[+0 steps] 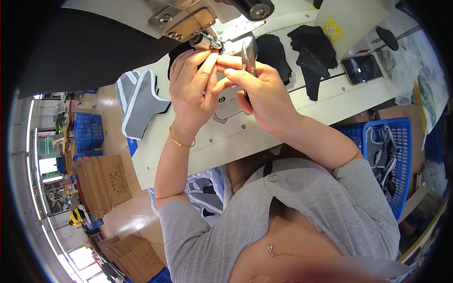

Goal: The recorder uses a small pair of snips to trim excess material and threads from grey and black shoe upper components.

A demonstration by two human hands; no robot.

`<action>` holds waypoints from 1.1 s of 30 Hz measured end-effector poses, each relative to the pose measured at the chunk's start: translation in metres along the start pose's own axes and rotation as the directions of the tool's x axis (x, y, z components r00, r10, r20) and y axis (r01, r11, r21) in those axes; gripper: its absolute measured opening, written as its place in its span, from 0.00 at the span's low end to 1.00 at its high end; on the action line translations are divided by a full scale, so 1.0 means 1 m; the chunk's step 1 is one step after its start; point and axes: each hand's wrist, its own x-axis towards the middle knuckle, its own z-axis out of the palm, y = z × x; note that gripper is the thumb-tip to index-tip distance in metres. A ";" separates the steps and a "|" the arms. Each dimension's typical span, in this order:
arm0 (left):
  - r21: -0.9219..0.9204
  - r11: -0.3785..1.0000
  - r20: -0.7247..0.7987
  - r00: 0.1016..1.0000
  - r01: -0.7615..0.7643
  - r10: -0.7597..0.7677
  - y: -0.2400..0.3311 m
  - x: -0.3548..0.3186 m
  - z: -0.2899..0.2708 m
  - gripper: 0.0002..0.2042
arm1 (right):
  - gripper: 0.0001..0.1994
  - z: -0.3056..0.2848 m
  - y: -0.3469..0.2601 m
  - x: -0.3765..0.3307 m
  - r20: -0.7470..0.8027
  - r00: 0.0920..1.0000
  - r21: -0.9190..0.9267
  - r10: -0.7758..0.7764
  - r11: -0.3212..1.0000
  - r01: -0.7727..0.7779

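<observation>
My left hand (191, 89) is right under the needle area of the sewing machine (188, 23), its fingers pressed together. What they pinch is hidden; some black fabric (173, 54) shows just behind them. Small scissors (248, 59) sit in my right hand (269, 96), blades pointing up and away from me. The fingertips of that hand reach over to the left fingers and touch or nearly touch them. To the left of my hands, grey fabric pieces with white trim (141, 101) lie over the table's edge.
Black fabric pieces (311, 54) and a phone (361, 69) lie on the white machine table (198, 153) at the right. A blue basket (403, 160) with grey-and-white pieces stands beside my right elbow. Cardboard boxes (104, 181) and blue crates (88, 132) occupy the floor at left.
</observation>
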 end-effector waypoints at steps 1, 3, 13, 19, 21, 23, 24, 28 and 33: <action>-0.001 1.000 -0.006 1.000 -0.004 0.004 0.000 0.001 0.001 0.12 | 0.13 0.001 -0.001 0.000 0.002 1.000 0.001 0.001 1.000 -0.001; -0.003 1.000 -0.012 1.000 -0.007 0.007 0.000 0.001 0.002 0.12 | 0.12 0.002 -0.003 -0.001 0.003 1.000 0.011 -0.001 1.000 0.001; -0.009 0.998 0.010 0.998 0.063 -0.063 -0.003 0.003 -0.007 0.10 | 0.11 -0.005 -0.004 -0.003 0.072 0.997 -0.019 0.041 0.999 -0.039; 0.119 0.949 0.107 0.947 0.290 -0.303 -0.059 0.037 -0.031 0.07 | 0.11 -0.016 0.014 -0.004 0.332 0.733 -0.540 -0.593 0.518 0.663; 0.117 0.943 0.299 0.894 0.313 -0.334 -0.078 0.049 -0.032 0.07 | 0.14 -0.009 0.009 -0.006 0.468 0.699 -0.651 -0.540 0.324 0.686; 0.154 0.988 0.573 0.814 0.004 -0.093 -0.101 0.055 -0.029 0.09 | 0.14 -0.004 0.011 -0.003 0.461 0.706 -0.675 -0.537 0.304 0.672; 0.254 0.866 0.561 0.795 -0.431 0.232 -0.111 0.058 -0.023 0.12 | 0.13 -0.005 0.012 -0.002 0.464 0.732 -0.704 -0.499 0.293 0.647; 0.078 0.919 0.411 0.852 -0.387 0.324 -0.128 0.056 -0.006 0.13 | 0.13 -0.014 0.015 0.005 0.463 0.717 -0.731 -0.522 0.234 0.641; -0.019 0.925 0.760 0.607 0.379 -0.233 -0.105 0.029 -0.039 0.07 | 0.13 -0.017 -0.004 -0.005 0.356 0.838 -0.834 -0.413 0.264 0.484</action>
